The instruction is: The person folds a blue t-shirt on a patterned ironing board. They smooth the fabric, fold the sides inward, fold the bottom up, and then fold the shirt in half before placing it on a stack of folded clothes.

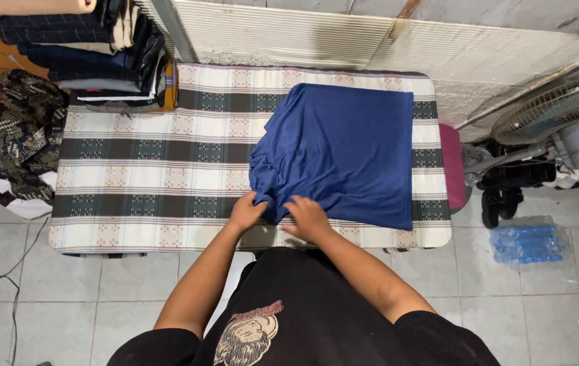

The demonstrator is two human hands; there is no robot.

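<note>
My left hand point(247, 211) pinched the blue shirt's point(343, 152) bunched near corner; my right hand point(307, 218) pressed flat beside it. Shirt lay toward the table's point(133, 169) right edge. Judged soft, light, limp; best held at folded edges.

A folded garment point(343, 152) lies on the board's point(140, 176) right half, stacked clothes point(79, 47) behind its left corner.
</note>
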